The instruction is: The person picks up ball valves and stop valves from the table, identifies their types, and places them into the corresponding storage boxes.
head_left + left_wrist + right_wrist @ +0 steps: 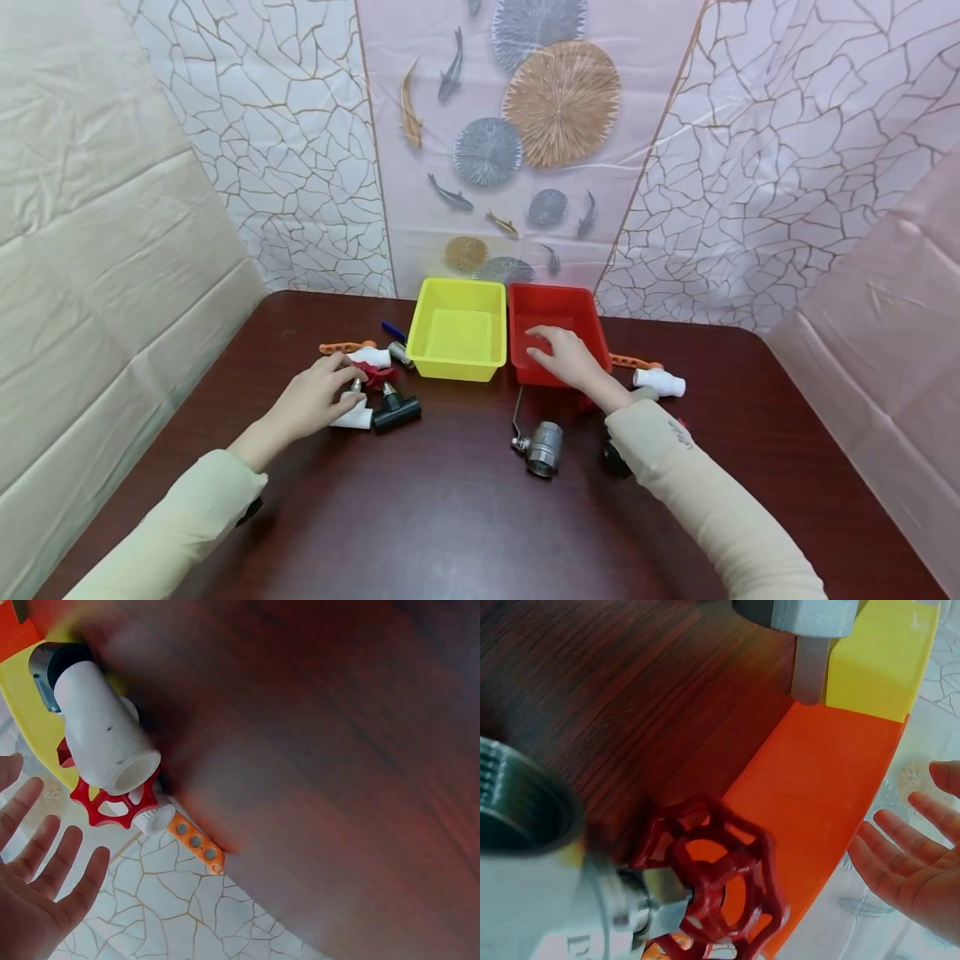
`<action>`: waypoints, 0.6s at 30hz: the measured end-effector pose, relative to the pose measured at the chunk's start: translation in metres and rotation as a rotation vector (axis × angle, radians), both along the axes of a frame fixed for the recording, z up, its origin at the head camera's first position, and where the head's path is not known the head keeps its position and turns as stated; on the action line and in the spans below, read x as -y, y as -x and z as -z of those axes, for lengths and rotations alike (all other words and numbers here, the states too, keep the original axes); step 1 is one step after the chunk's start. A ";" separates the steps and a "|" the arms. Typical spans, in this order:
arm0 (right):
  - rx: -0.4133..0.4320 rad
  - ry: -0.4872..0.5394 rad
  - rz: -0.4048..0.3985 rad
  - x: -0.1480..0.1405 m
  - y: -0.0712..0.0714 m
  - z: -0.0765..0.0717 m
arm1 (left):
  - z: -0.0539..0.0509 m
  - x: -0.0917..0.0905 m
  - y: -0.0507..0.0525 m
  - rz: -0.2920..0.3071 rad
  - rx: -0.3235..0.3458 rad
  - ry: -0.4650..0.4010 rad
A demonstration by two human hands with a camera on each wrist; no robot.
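Note:
My left hand [307, 400] hovers over a cluster of pipe parts at the left, fingers loosely spread and holding nothing. Nearest to it are a white tee-shaped fitting [352, 418], a black tee-shaped fitting [397, 412] and a red handwheel [112, 808]. My right hand [567, 360] is above the red bin [596, 329], its fingers relaxed with nothing in them. Under the right forearm stands a metal valve [532, 900] with a red handwheel [727, 881]; the head view mostly hides it. A steel ball valve [545, 450] with a thin lever lies in front of the red bin.
A yellow bin [456, 368] stands against the red one. Behind the left cluster lie an orange-handled white valve [371, 357], a metal fitting [400, 354] and a blue handle [393, 332]. Another white valve [660, 382] with an orange handle [633, 362] is at the right.

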State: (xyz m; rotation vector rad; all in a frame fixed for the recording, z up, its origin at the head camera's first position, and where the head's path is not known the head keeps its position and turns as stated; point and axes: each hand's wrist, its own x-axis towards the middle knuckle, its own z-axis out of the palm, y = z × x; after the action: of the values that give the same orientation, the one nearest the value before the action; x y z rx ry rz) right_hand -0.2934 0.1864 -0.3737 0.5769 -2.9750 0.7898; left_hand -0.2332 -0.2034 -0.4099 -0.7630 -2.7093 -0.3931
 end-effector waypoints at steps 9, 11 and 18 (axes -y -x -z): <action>0.027 -0.011 0.032 0.011 0.014 0.004 | 0.010 0.000 -0.002 0.004 0.058 0.013; 0.040 -0.010 0.042 0.014 0.018 0.005 | 0.012 0.000 -0.001 0.000 0.077 0.026; 0.067 -0.036 0.071 0.028 0.023 0.007 | 0.013 -0.002 -0.002 -0.024 0.133 0.083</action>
State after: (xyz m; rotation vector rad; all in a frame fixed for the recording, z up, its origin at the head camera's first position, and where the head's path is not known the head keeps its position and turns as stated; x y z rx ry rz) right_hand -0.3164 0.1582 -0.3810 0.4525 -3.0573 0.7669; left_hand -0.2315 -0.2014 -0.4230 -0.7500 -2.8724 -0.3384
